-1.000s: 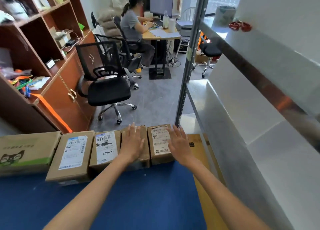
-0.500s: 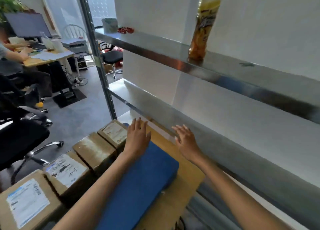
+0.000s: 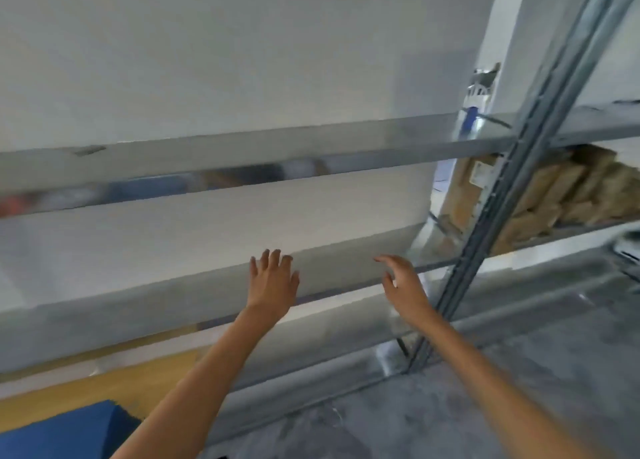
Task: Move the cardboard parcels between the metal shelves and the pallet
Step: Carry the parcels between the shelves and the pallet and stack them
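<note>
Two metal shelves (image 3: 242, 157) cross the blurred view along a white wall (image 3: 207, 60). Stacked cardboard parcels (image 3: 568, 195) lie on the shelving at far right, behind the upright post (image 3: 519, 168). The left hand (image 3: 272, 280) is flat and spread, the right hand (image 3: 403, 285) loosely curved; both are empty, in front of the lower shelf.

Both arms reach toward the metal shelves (image 3: 242, 154): the left hand (image 3: 273, 278) is flat with straight fingers, the right hand (image 3: 403, 285) loosely spread. Cardboard parcels (image 3: 561, 195) are stacked on a shelf at right, behind a grey upright post (image 3: 512, 168) (everything is motion-blurred). A blue pad (image 3: 69, 431) lies at lower left beside a yellowish board (image 3: 104, 386)
</note>
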The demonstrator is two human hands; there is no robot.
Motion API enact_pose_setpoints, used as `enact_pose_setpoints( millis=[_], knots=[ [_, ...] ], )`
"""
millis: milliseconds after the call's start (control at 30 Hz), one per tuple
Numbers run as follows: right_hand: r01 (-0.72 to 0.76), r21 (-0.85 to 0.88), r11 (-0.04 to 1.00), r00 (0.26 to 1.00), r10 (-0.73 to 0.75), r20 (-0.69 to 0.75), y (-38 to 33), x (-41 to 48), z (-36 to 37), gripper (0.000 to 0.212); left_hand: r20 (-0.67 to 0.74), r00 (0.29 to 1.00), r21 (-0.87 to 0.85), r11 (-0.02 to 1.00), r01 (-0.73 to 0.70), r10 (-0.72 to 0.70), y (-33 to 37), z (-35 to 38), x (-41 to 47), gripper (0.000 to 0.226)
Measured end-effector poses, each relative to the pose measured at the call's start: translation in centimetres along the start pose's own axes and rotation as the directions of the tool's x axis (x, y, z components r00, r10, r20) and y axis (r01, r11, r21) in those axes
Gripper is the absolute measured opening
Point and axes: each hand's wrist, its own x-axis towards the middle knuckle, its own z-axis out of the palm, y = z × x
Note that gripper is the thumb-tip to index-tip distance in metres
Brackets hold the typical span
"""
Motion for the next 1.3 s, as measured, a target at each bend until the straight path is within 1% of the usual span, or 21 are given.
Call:
enact_pose_setpoints(
  millis=[67, 167, 333, 400, 500, 600, 667, 733, 867, 967, 1100, 1167, 1300],
  knots=[
    [-0.092, -0.023, 0.995, 0.993, 0.090, -0.077, 4.2, -2.0, -5.8, 0.035, 0.015, 0.994, -0.013, 0.994, -0.112, 0.112, 6.9, 1.3, 1.5, 0.043],
    [-0.174, -0.027, 0.984, 0.966, 0.165, -0.198, 9.6, -5.7, -14.3, 0.034, 0.012, 0.966, -0.059, 0.964, -0.258, 0.259, 17.6, 2.9, 2.1, 0.042],
    [-0.290, -0.074, 0.954, 0.901, 0.246, -0.358, 18.5, -12.1, -27.0, 0.033, 0.006, 0.883, -0.106, 0.879, -0.465, 0.469, 34.7, 5.1, 1.5, 0.042],
    [-0.328, -0.065, 0.943, 0.877, 0.278, -0.391, 22.1, -14.3, -31.1, 0.033, 0.000, 0.851, -0.122, 0.845, -0.521, 0.525, 40.4, 6.0, 1.5, 0.042],
    [-0.380, -0.031, 0.924, 0.834, 0.328, -0.444, 26.6, -16.9, -36.1, 0.034, 0.006, 0.827, -0.138, 0.820, -0.556, 0.562, 47.7, 7.5, 1.5, 0.041],
    [-0.411, 0.017, 0.912, 0.810, 0.373, -0.453, 29.8, -18.5, -39.2, 0.035, 0.023, 0.819, -0.152, 0.812, -0.564, 0.573, 52.5, 9.0, 1.3, 0.040],
    [-0.411, 0.047, 0.910, 0.810, 0.389, -0.439, 31.5, -18.9, -40.4, 0.034, 0.047, 0.820, -0.159, 0.815, -0.558, 0.570, 54.7, 10.3, 1.7, 0.040],
    [-0.412, 0.053, 0.909, 0.812, 0.393, -0.432, 33.1, -18.6, -41.3, 0.033, 0.061, 0.819, -0.168, 0.815, -0.555, 0.570, 56.6, 11.4, 2.6, 0.041],
    [-0.427, 0.125, 0.896, 0.800, 0.439, -0.409, 36.7, -16.5, -42.2, 0.034, 0.066, 0.801, -0.171, 0.798, -0.578, 0.595, 60.4, 12.9, 5.5, 0.041],
    [-0.431, 0.146, 0.890, 0.796, 0.452, -0.402, 39.5, -13.7, -43.4, 0.033, 0.025, 0.794, -0.188, 0.783, -0.593, 0.607, 63.8, 13.5, 8.3, 0.039],
    [-0.411, 0.183, 0.893, 0.800, 0.449, -0.398, 43.3, -8.5, -46.5, 0.034, 0.021, 0.800, -0.234, 0.781, -0.579, 0.600, 69.4, 14.7, 13.5, 0.039],
    [-0.406, 0.168, 0.898, 0.801, 0.438, -0.408, 45.3, -5.5, -48.5, 0.035, 0.018, 0.802, -0.240, 0.781, -0.576, 0.597, 72.1, 15.4, 16.2, 0.040],
    [-0.409, 0.145, 0.901, 0.819, 0.433, -0.377, 48.6, 0.6, -52.7, 0.028, -0.001, 0.808, -0.236, 0.785, -0.572, 0.589, 76.0, 16.9, 21.7, 0.040]
  ],
)
